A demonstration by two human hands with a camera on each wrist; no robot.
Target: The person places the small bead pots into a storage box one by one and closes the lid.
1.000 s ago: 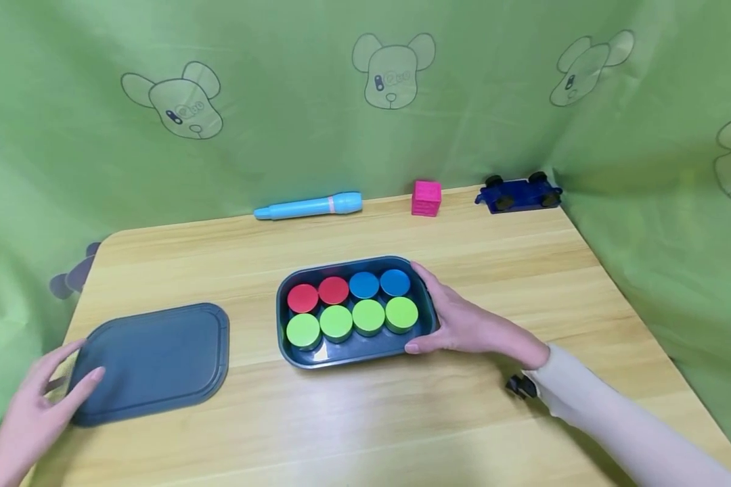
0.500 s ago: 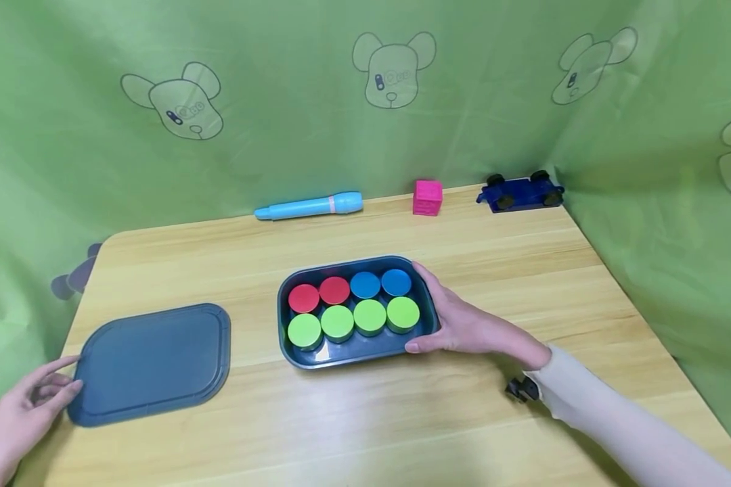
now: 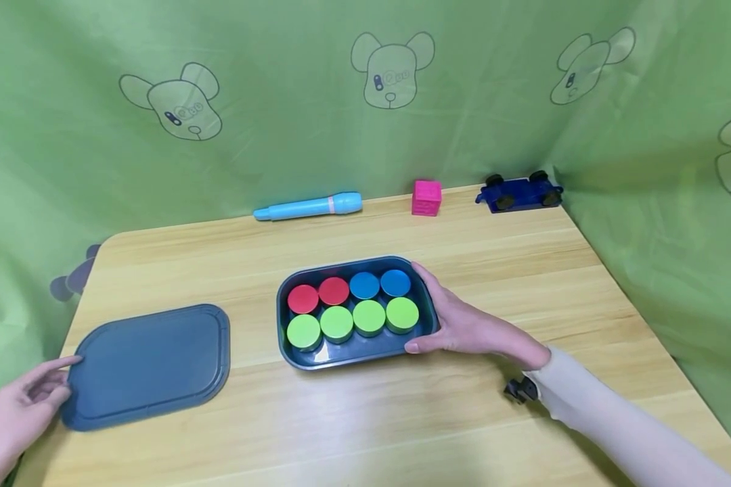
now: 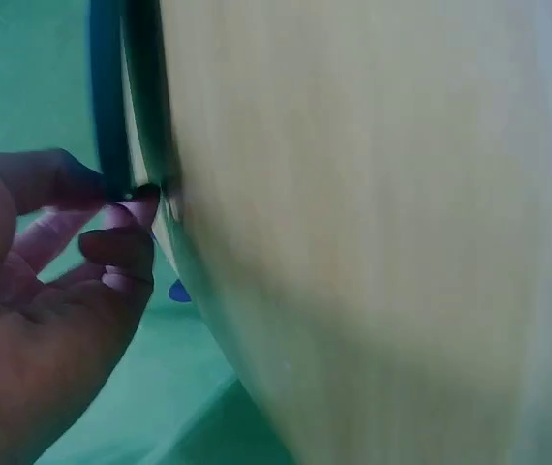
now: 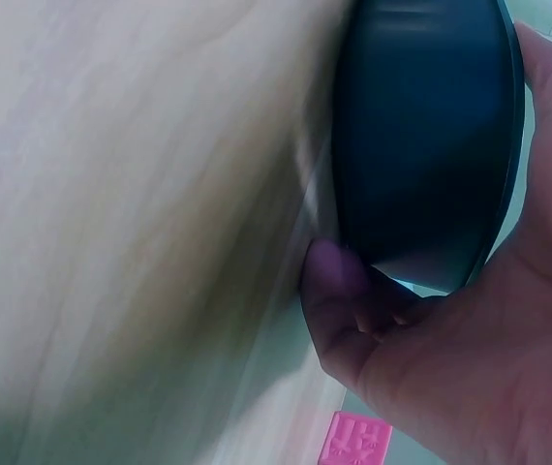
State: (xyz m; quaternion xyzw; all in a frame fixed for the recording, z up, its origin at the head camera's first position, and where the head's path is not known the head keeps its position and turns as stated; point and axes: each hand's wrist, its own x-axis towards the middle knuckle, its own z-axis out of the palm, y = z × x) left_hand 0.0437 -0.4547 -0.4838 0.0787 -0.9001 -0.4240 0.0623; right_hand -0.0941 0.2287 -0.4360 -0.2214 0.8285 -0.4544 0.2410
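Note:
My left hand (image 3: 21, 412) is at the left end of a flat dark blue lid (image 3: 152, 365). In the left wrist view, its thumb and fingers pinch the lid's rim (image 4: 109, 107), with a gap between that edge and the tabletop. My right hand (image 3: 466, 321) grips the right end of an open dark blue box (image 3: 347, 352), fingers behind and thumb in front. Inside stand two rows of round discs: red discs (image 3: 333, 291) and blue discs (image 3: 396, 283) at the back, lime-green discs (image 3: 337, 322) in front. In the right wrist view, fingers curl under the box (image 5: 426, 145).
Along the back edge of the wooden table (image 3: 390, 426) lie a light blue toy microphone or torch (image 3: 307, 206), a pink cube (image 3: 426, 198) and a dark blue toy car chassis (image 3: 520, 193). A green printed curtain (image 3: 292, 101) surrounds the table's back and sides.
My left hand has drawn back leftward and closed onto the lid's edge. The lid's left end has shifted slightly toward the hand. The right hand and the box have stayed put.

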